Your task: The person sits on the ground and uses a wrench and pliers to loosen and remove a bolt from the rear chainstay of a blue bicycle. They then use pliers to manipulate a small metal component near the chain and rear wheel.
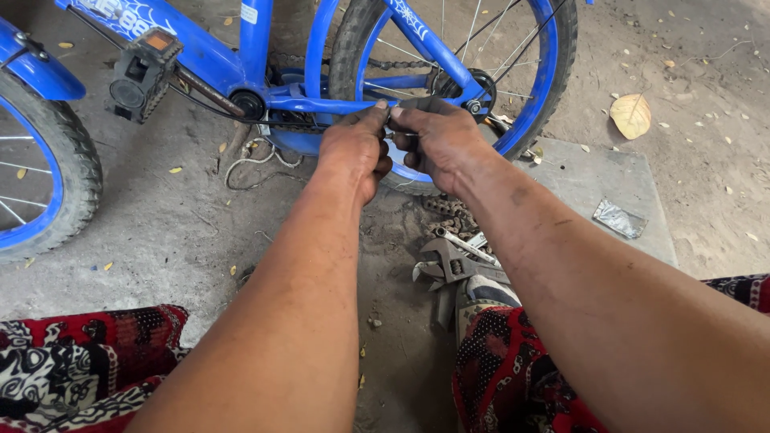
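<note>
A small blue bicycle [241, 56] stands on the dirt ground, its rear wheel [553, 72] at top centre. My left hand [353, 148] and my right hand [437, 140] meet at the lower frame tube [329, 104] in front of that wheel. Both pinch a short dark piece [409, 104], apparently a bit of chain, between their fingertips; the fingers hide most of it. The chain's run to the rear sprocket [473, 92] shows just behind the hands.
A black pedal [140, 72] sticks out at top left, and the front wheel [48, 176] is at the left edge. An adjustable wrench [449, 265], a spanner and a loose chain [449, 212] lie below my right forearm. A flat stone slab [618, 184] lies at right.
</note>
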